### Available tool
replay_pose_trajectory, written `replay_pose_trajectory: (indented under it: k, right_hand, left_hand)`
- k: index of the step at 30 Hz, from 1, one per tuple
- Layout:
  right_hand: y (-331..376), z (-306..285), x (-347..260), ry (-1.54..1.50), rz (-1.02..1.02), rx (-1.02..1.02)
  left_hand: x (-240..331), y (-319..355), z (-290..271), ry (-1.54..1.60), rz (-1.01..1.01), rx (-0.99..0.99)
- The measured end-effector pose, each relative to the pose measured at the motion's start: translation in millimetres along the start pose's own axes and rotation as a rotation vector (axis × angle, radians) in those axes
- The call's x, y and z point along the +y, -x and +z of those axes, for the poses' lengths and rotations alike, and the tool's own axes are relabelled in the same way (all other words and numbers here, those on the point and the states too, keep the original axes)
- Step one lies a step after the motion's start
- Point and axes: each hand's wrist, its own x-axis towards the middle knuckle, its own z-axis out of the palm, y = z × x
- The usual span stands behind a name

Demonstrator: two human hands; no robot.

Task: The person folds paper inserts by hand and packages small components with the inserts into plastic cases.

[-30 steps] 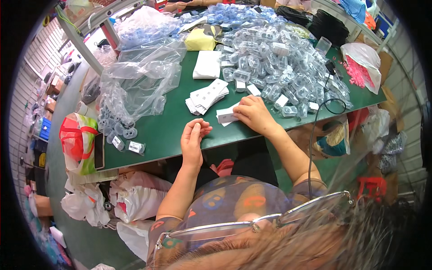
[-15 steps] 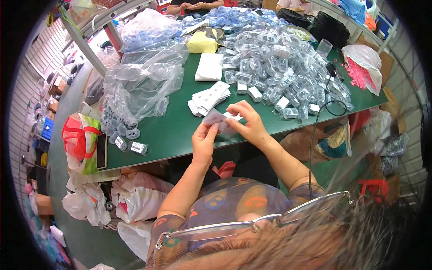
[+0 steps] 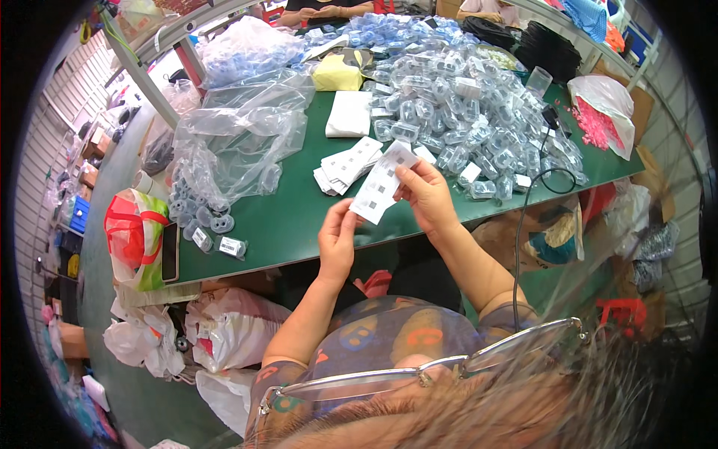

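Note:
A white label sheet (image 3: pixel 379 188) printed with several small dark squares is held tilted just above the near edge of the green table. My left hand (image 3: pixel 338 241) pinches its lower left corner between thumb and forefinger. On its right side, my right hand (image 3: pixel 428 196) grips the edge with the thumb on top. Just behind the sheet lies a loose stack of similar label sheets (image 3: pixel 346 165). Farther back sits a folded white stack (image 3: pixel 348 114). A large heap of small see-through plastic cases (image 3: pixel 464 105) with white inserts covers the right and far table.
On the left lie a see-through plastic bag (image 3: pixel 243 135), small round clear parts (image 3: pixel 196 206), two labelled cases (image 3: pixel 232 247) and a phone (image 3: pixel 170 252). A black cable (image 3: pixel 521 232) hangs over the front edge. A white bag (image 3: pixel 609 105) spills pink pieces. Another person's hands (image 3: pixel 318 13) are across the table.
The label sheet, folded or bent between both hands before, is now spread out lengthwise. My right hand has moved right and a little down, while my left hand stays nearly in place.

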Motion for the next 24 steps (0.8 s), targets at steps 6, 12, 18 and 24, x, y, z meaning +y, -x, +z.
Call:
replay_pose_trajectory:
  k: [6,12,18,24]
  right_hand:
    - [4.3,1.4,13.5,0.068,0.000,-0.056]
    - [10.0,-1.6,14.3,0.276,-0.105,-0.106]
    - [26.6,7.8,5.7,0.834,-0.438,-0.376]
    - [28.3,8.7,6.8,0.739,-0.348,-0.400]
  left_hand:
    - [21.0,5.8,22.9,0.045,0.184,0.224]
    - [37.6,-3.0,-6.6,-0.758,0.730,-0.066]
    - [31.7,-4.6,-2.1,-0.596,0.646,-0.004]
    - [23.3,-1.3,-6.1,-0.357,0.361,0.001]
